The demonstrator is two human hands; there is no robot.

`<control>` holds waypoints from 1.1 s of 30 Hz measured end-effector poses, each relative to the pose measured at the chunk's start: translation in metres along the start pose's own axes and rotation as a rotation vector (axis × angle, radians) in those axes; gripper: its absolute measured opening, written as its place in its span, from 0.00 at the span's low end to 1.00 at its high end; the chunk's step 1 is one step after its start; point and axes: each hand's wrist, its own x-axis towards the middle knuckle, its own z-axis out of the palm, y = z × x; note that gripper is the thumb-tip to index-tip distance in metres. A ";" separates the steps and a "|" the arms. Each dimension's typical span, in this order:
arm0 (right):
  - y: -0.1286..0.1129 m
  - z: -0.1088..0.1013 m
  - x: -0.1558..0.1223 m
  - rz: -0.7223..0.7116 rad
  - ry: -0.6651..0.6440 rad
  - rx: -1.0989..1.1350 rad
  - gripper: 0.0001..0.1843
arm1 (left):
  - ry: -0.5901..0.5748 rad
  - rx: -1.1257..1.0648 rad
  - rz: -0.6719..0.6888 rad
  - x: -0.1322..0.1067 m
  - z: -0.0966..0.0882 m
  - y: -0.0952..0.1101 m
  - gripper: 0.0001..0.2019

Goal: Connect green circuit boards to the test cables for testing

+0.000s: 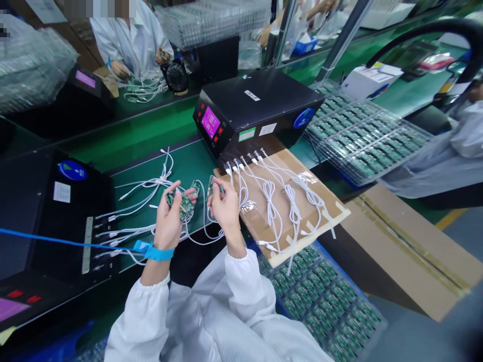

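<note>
My left hand (169, 213), with a blue wrist strap (160, 252) at its wrist, is closed around several small green circuit boards (182, 205). In the fingers of my right hand (225, 203) is one green circuit board (210, 187), held upright by its edge. Another green board (195, 186) shows just past my left fingertips; I cannot tell what supports it. White cables (151, 183) lie on the green bench around and below both hands, some partly hidden by them. More bundled white cables (269, 196) rest on the cardboard sheet (260, 229) to the right.
A black tester box (260, 100) with a pink screen stands ahead; another black box (33, 201) is at left. Clear trays of boards lie at right (362, 130) and below (317, 296). A cardboard carton (415, 246) stands at right. A co-worker (130, 40) sits across the bench.
</note>
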 end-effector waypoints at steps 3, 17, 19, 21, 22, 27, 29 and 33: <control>0.001 0.003 0.004 0.098 0.049 -0.065 0.26 | 0.001 -0.088 -0.120 -0.006 -0.005 0.009 0.23; -0.046 -0.070 -0.079 -0.125 -0.004 -0.523 0.19 | 0.025 -0.118 -0.368 -0.048 0.004 0.037 0.27; -0.054 -0.117 -0.106 -0.179 -0.176 -0.638 0.21 | -0.016 -0.118 -0.403 -0.053 0.007 0.035 0.29; -0.056 -0.162 -0.121 -0.185 -0.278 -0.823 0.22 | -0.049 -0.123 -0.445 -0.056 0.012 0.032 0.29; -0.055 -0.180 -0.123 -0.184 -0.335 -0.916 0.23 | -0.065 -0.127 -0.466 -0.058 0.015 0.029 0.29; -0.043 -0.221 -0.108 -0.257 -0.617 -1.162 0.33 | -0.133 -0.141 -0.568 -0.066 0.035 0.008 0.29; -0.038 -0.223 -0.100 -0.306 -0.687 -1.189 0.32 | -0.144 -0.142 -0.584 -0.070 0.042 0.000 0.30; -0.031 -0.226 -0.089 -0.348 -0.751 -1.179 0.23 | -0.187 -0.114 -0.579 -0.078 0.053 -0.008 0.31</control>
